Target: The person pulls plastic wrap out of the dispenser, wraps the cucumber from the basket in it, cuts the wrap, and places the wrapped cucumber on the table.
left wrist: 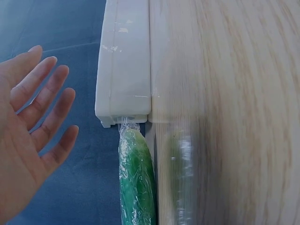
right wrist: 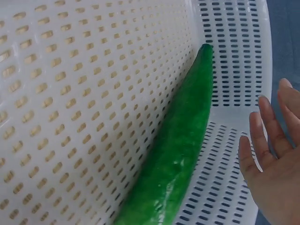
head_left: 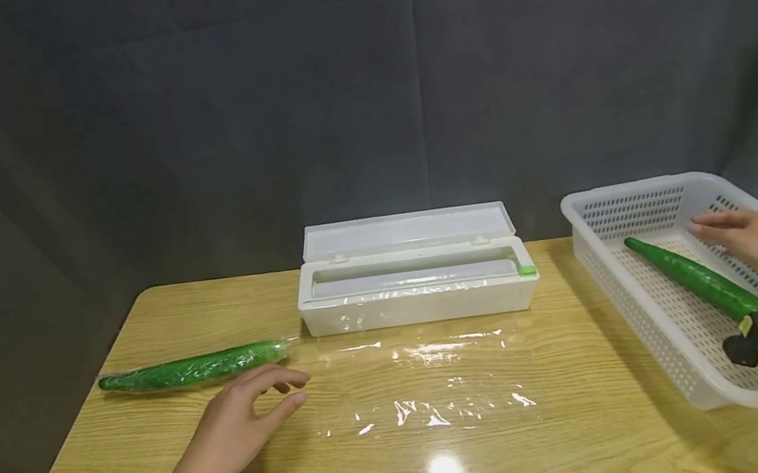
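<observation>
Step in hand: reaching into the basket (head_left: pixel 646 199) at the right of the head view for the bare cucumber (head_left: pixel 694 279); sheet of cling film (head_left: pixel 424 385) lying spread at lower centre of the table (head_left: pixel 594 418), apparently waiting.
Right hand (head_left: pixel 748 239): hovering inside the basket just beside the bare cucumber, fingers (right wrist: pixel 268 126) straight and released, grasping nothing.
Left hand (head_left: pixel 243 417): hanging low over the table left of the film, fingers loosely spread, holding nothing; nearest to the wrapped cucumber (head_left: pixel 193 369) at centre left.
Doing it well: probably closing around the thick middle of the bare cucumber, lifting level clear of the basket wall, then laying it across the near edge of the film without dragging creases into the sheet.
Axis, bare cucumber: running diagonally from upper left to lower right inside the basket; slim tip pointing to the far left corner, other end passing behind a black wrist-mounted device (head_left: pixel 747 345).
Axis, wrapped cucumber: lying almost left to right, parallel to the film dispenser (head_left: pixel 418 284); right end close to the dispenser's left end.
</observation>
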A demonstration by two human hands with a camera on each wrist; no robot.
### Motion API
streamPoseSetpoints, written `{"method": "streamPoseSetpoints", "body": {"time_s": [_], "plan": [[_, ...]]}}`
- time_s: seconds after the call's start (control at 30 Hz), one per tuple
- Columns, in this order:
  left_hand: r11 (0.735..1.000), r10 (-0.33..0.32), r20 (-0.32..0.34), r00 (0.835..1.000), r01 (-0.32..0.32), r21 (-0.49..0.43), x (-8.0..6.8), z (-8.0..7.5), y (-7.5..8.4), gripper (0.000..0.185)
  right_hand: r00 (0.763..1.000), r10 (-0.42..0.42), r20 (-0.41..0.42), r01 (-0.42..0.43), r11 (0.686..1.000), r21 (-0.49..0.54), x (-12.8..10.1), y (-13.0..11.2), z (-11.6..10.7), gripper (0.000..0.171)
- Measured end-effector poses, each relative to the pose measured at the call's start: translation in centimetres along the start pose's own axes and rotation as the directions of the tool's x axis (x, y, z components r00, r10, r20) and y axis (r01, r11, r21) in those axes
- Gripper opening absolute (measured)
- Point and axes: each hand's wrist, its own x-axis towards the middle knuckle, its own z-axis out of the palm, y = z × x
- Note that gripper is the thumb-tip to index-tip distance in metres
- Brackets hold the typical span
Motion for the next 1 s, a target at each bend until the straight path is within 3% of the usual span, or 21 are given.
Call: {"method": "streamPoseSetpoints", "body": {"time_s": [0.53, 0.8, 1.0], "plan": [[1.0, -0.002, 0.01, 1.0, 0.002, 0.017, -0.5, 0.6, -0.2, 0.017, 0.987, 0.02, 0.16, -0.031, 0.997, 0.065, 0.0, 3.3, 1.4, 0.074], [1.0, -0.004, 0.006, 1.0, 0.004, 0.026, -0.4, 0.7, -0.4, 0.019, 0.965, 0.017, 0.26, -0.022, 1.0, 0.019, 0.1, 3.8, 1.5, 0.079], [0.999, 0.009, -0.003, 1.0, -0.009, 0.034, -0.2, 0.8, -0.5, 0.021, 0.95, 0.099, 0.296, -0.088, 0.995, -0.05, 0.7, 3.5, 0.9, 0.083]]}}
